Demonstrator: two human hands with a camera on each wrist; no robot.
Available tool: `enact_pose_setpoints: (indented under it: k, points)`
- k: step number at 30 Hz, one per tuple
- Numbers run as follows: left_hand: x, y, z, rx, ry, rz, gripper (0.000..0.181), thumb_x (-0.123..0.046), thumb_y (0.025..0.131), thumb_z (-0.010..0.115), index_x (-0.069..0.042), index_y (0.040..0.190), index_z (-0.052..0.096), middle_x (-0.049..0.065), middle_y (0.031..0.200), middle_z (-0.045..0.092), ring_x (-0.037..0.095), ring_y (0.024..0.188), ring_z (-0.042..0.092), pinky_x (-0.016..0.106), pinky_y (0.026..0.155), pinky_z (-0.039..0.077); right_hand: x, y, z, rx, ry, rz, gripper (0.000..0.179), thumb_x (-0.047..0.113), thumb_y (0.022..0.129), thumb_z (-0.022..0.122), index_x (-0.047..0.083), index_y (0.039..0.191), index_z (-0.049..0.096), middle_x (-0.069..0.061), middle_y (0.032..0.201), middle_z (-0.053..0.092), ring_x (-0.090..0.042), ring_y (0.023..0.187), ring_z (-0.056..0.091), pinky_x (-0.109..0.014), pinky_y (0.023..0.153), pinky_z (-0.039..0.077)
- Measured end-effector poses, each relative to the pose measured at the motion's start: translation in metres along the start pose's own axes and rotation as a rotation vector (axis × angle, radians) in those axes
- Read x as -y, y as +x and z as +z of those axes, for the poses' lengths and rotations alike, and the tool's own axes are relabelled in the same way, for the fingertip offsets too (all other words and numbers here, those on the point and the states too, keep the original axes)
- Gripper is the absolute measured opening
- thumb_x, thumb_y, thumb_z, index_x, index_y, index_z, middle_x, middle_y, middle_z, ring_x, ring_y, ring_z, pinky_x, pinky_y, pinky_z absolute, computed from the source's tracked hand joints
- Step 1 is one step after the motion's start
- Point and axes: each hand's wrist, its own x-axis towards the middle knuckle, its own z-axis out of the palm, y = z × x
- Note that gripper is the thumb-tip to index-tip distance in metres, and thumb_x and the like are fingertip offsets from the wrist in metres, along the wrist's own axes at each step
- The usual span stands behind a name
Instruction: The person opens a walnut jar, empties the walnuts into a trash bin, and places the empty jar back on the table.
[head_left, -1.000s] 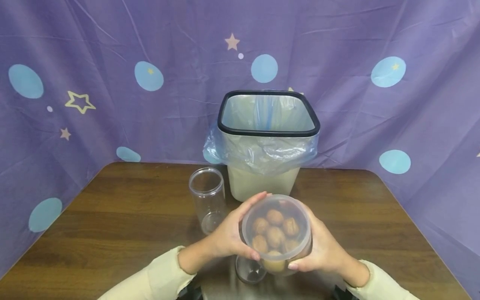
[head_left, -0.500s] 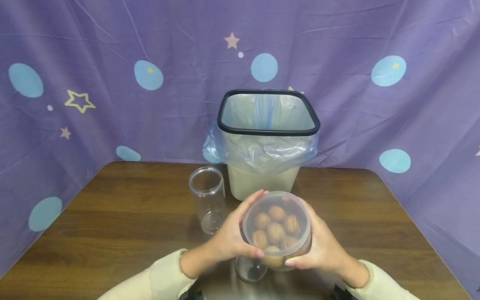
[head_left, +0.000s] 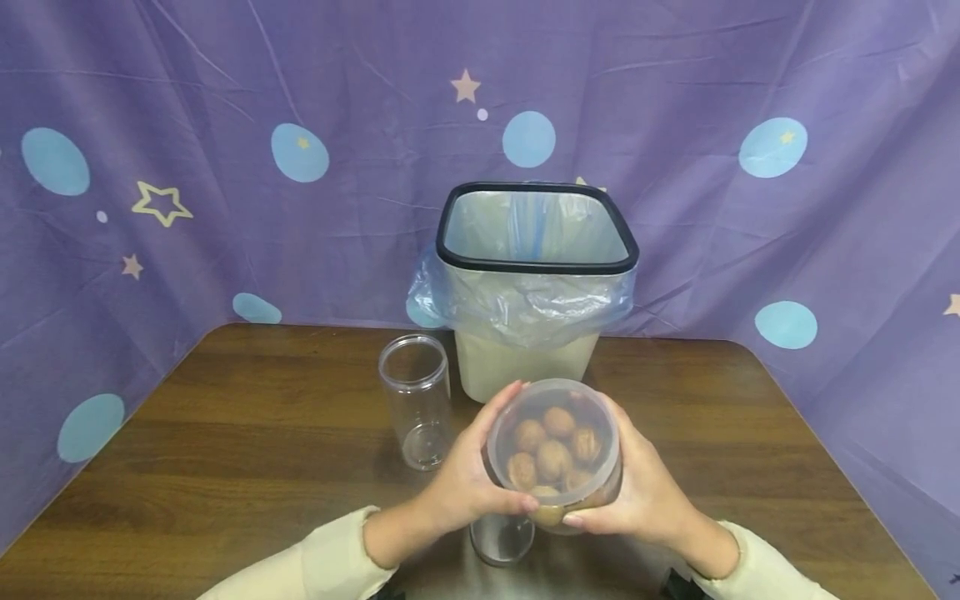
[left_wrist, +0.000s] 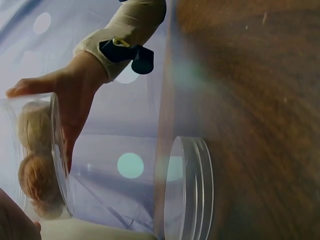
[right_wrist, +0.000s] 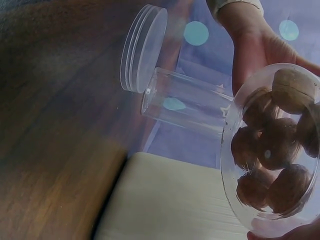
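A clear plastic jar of walnuts (head_left: 553, 457) is held above the table in both hands, its frosted, translucent top facing up. My left hand (head_left: 471, 475) grips the jar's left side, thumb in front and fingers behind. On the opposite side my right hand (head_left: 643, 479) grips it the same way. Several walnuts show through the jar's base in the right wrist view. Beneath the hands, a round clear lid (head_left: 504, 546) lies on the table, partly covered by the left thumb and the jar. Behind my left hand stands a clear jar (head_left: 418, 408), uncapped and upright.
A cream bin (head_left: 525, 367) with a black rim and a bluish plastic liner (head_left: 540, 308) stands at the table's back, beyond the held jar. The brown wooden table (head_left: 247, 433) meets a purple patterned curtain (head_left: 360, 125) behind and at both sides.
The jar of walnuts has risen slightly in the head view, both hands moving with it. Bin, uncapped jar and lid stay in place.
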Motion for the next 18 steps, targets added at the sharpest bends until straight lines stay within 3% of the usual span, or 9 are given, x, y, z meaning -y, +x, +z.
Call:
enact_pose_setpoints:
  k: [4, 10, 18]
  points:
    - [-0.002, -0.002, 0.003, -0.02, -0.002, -0.02, 0.109, -0.016, 0.062, 0.086, -0.008, 0.149, 0.02, 0.012, 0.149, 0.034, 0.032, 0.131, 0.039, 0.029, 0.108, 0.034, 0.001, 0.0, 0.0, -0.007, -0.027, -0.005, 0.114, 0.033, 0.052, 0.091, 0.005, 0.143, 0.031, -0.013, 0.134, 0.049, -0.019, 0.115, 0.051, -0.02, 0.099, 0.037]
    - [-0.001, -0.005, 0.009, -0.069, 0.004, -0.052, 0.11, -0.008, 0.061, 0.084, -0.008, 0.15, 0.019, 0.011, 0.15, 0.033, 0.031, 0.131, 0.039, 0.028, 0.109, 0.032, 0.002, 0.002, 0.002, -0.022, -0.055, -0.032, 0.114, 0.036, 0.052, 0.091, 0.004, 0.143, 0.031, -0.012, 0.134, 0.049, -0.021, 0.115, 0.051, -0.02, 0.1, 0.038]
    - [0.002, -0.008, 0.015, -0.112, 0.003, -0.075, 0.111, -0.017, 0.065, 0.085, -0.007, 0.15, 0.014, 0.008, 0.153, 0.028, 0.03, 0.133, 0.036, 0.026, 0.109, 0.03, 0.002, 0.004, 0.004, -0.036, -0.083, -0.059, 0.115, 0.035, 0.051, 0.092, 0.003, 0.143, 0.03, -0.013, 0.134, 0.048, -0.025, 0.114, 0.052, -0.022, 0.099, 0.04]
